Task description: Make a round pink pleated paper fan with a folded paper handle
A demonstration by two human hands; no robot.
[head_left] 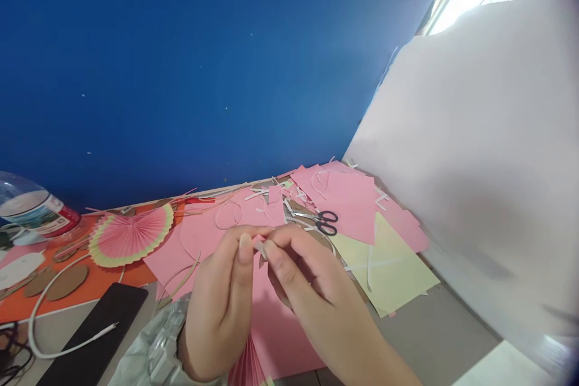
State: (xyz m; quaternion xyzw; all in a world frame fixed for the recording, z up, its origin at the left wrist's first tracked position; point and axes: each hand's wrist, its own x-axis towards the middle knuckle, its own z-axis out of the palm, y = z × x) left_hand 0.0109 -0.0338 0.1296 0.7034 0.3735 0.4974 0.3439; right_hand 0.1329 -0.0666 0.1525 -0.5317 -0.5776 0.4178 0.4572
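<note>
My left hand [221, 298] and my right hand [307, 289] meet in the middle of the view, fingertips together. Between them they pinch a small strip of pink and whitish paper [259, 246]; most of it is hidden by the fingers. Below the hands lies a pink paper sheet [283, 338]. A pleated pink paper fan [245, 365] shows in part under my left wrist. Just beyond my right hand rests a pair of scissors [326, 222] with black handles, among paper scraps.
Pink sheets [344, 193] and a yellow-green sheet [384, 271] lie to the right. On the left are a round pleated fan [131, 235], cardboard discs [67, 282], a plastic bottle [40, 211], a black phone-like slab [97, 335] and a white cable [34, 319]. A blue wall [203, 72] stands behind.
</note>
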